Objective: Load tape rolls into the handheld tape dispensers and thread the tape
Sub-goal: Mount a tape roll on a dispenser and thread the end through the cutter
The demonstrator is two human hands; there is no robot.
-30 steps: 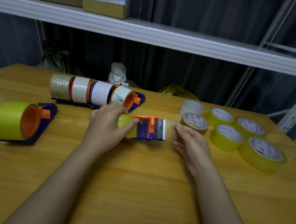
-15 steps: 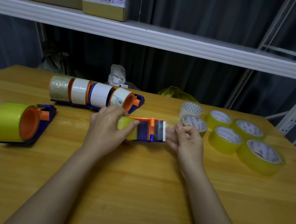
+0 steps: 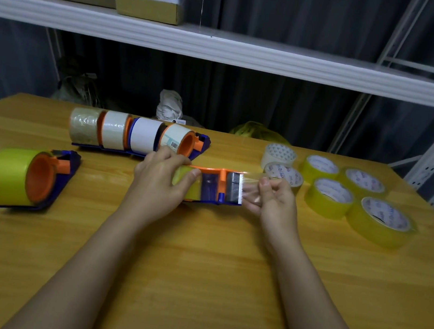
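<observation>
Evidently the left hand [image 3: 159, 181] gripped the dispenser [image 3: 208, 184] steady (on the desk [image 3: 194, 273]) so the right hand [image 3: 272, 200] could pinch the tape end [image 3: 250, 186] past the blade.

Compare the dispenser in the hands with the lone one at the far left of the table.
The held dispenser is gripped by the left hand, while the right hand pinches clear tape drawn past its blade; the left dispenser lies untouched on the table. No tape end shows on the left dispenser. It also lies nearer the table's left edge. Both are blue and orange and carry yellow rolls.
</observation>
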